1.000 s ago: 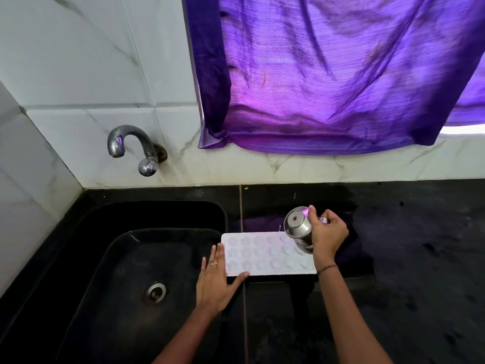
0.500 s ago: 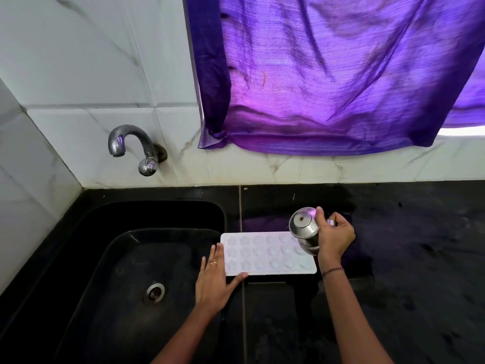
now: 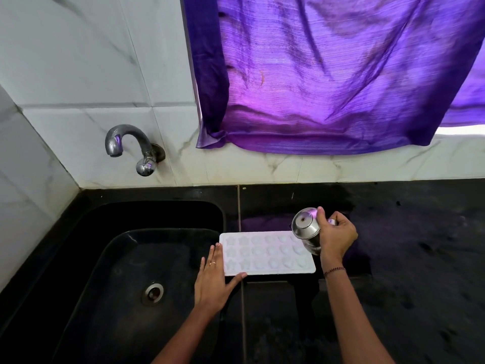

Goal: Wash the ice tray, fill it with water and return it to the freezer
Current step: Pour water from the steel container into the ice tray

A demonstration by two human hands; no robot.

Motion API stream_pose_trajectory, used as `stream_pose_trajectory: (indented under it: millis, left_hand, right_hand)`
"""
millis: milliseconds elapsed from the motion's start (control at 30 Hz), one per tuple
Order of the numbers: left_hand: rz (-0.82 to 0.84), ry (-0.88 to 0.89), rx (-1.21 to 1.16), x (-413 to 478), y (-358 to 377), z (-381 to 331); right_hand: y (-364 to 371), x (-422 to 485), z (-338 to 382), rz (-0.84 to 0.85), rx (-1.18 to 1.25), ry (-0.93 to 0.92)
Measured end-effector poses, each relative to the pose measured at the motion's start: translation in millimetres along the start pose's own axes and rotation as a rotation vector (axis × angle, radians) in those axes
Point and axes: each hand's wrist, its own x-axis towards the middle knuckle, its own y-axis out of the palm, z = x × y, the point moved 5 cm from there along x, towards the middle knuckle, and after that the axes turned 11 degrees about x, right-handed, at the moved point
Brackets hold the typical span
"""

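A curved metal tap is sticking out of the white tiled wall above the far left corner of the black sink, and the round drain is sitting in the middle of the sink's floor. At the sink's right rim the left hand is lying flat with its fingers straight and relaxed, gripping nothing. A ring is showing on one finger, the fingertips are resting along the left short edge of the ice tray, and the spread thumb is touching its near long edge. The white tray is lying level just right of the sink, its left end reaching the rim, with its shaped hollows facing up. Farther right of the sink, over the tray's right end, the right hand is curling its fingers round a steel cup and holding it tipped, base turned toward the sink. The cup's mouth is hidden behind the hand, so whether water is flowing cannot be told. A thread bracelet is circling that wrist. The dark countertop is stretching away right of the sink, and a purple curtain is hanging over the wall above it.
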Motion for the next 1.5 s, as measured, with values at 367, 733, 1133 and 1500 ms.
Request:
stream_pose_trajectory:
  millis: [367, 733, 1133, 1500]
  left_hand:
    - [0.010, -0.003, 0.005, 0, -1, 0]
    - [0.011, -0.006, 0.022, -1, -1, 0]
    - [0.019, -0.003, 0.019, 1, -1, 0]
    - [0.024, -0.002, 0.024, 3, 1, 0]
  right_hand:
    - [5, 0, -2, 0.024, -0.059, -0.053]
    - [1, 2, -3, 0.003, -0.041, -0.030]
    - [-10, 8, -8, -0.077, 0.013, 0.066]
    - [-19, 11, -10, -0.079, -0.059, -0.003]
